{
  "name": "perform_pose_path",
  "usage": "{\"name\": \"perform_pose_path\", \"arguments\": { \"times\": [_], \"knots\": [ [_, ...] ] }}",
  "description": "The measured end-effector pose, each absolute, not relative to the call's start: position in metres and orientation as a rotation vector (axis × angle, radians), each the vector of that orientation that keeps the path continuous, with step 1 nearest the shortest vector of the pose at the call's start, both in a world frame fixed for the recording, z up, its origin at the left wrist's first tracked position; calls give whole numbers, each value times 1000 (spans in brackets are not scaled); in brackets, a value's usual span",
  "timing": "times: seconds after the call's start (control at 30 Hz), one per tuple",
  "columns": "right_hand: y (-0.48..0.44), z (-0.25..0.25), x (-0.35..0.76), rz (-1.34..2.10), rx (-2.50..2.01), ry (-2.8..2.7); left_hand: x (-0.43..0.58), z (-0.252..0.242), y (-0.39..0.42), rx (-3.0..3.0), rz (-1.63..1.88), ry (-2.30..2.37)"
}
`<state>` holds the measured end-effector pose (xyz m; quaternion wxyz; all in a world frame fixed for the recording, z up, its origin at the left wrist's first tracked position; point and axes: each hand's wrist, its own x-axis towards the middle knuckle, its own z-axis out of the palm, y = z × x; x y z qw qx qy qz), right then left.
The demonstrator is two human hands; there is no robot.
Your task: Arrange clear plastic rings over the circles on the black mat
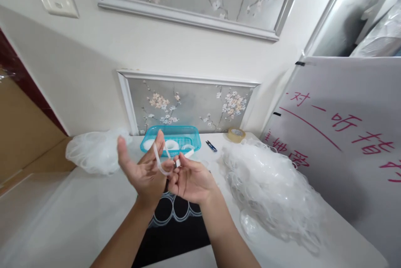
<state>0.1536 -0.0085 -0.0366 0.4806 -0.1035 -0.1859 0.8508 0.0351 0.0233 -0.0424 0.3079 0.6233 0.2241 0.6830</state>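
In the middle of the head view, my left hand point(145, 172) is raised palm up, thumb spread wide, with a translucent white loop point(159, 163) hung around its fingers. My right hand point(192, 180) meets it at the loop's lower end, thumb and fingers pinched on a small white strip point(189, 154). A small dark spot shows beside that strip; I cannot make out what it is. Below both hands, several translucent rings point(172, 207) lie in a row on a black mat point(175, 238), partly covered by my wrists.
Behind my hands stands a blue plastic basket point(198, 136) with white rolls inside. Small blue-handled snips point(211, 146) and a tape roll point(236, 135) lie right of it. A large heap of translucent rings point(272, 188) covers the right side; a smaller bundle point(94, 151) sits left.
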Motion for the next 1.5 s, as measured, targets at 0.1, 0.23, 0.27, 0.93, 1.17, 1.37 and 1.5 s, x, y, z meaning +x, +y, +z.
{"name": "perform_pose_path", "arguments": {
  "times": [0.1,0.23,0.27,0.93,1.17,1.37,1.5],
  "knots": [
    [3,-41,175,1675,-479,-399,43,-40,51,1611,1717,626],
    [8,-43,225,1240,-545,-207,65,-48,121,1802,1205,897],
    [7,-42,238,1198,-506,-151,72,-51,140,1922,1016,965],
    [-9,-61,318,1038,-394,-83,144,-116,226,2586,119,973],
    [-9,-55,312,1075,-353,59,138,-100,221,2452,243,906],
    [-9,-48,299,1092,-442,-81,72,-86,146,2305,693,939],
    [-10,-38,275,1005,-582,-217,-13,-116,75,2308,652,962]
  ]
}}
